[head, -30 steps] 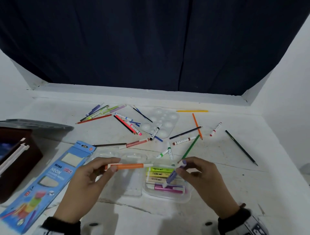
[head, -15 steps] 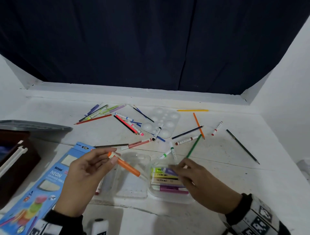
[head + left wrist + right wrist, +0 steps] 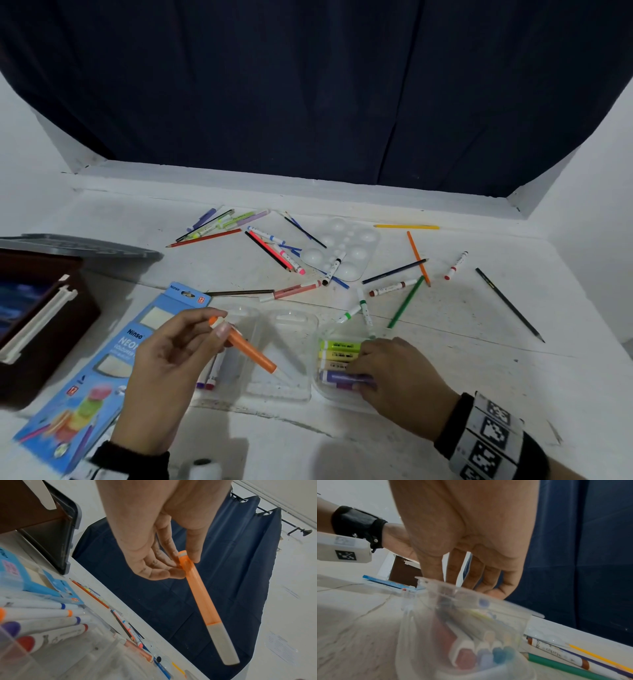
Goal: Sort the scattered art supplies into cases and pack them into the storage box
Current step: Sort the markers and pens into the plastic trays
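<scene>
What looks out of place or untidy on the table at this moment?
Many pencils and markers lie scattered and crossed near the white palette, and one black marker lies across its edge. The left hand pinches an orange highlighter above the open clear case. Nothing looks spilled or broken.

Left hand (image 3: 164, 370): bare; black cuff (image 3: 132, 460) at wrist; white camera housing (image 3: 342, 547) bearing black square-pattern marker, strapped by black band (image 3: 358, 523) with small metal studs.
Right hand (image 3: 400, 380): bare; black cuff (image 3: 455, 428); white wristband (image 3: 486, 442) printed with black square-pattern markers.
</scene>
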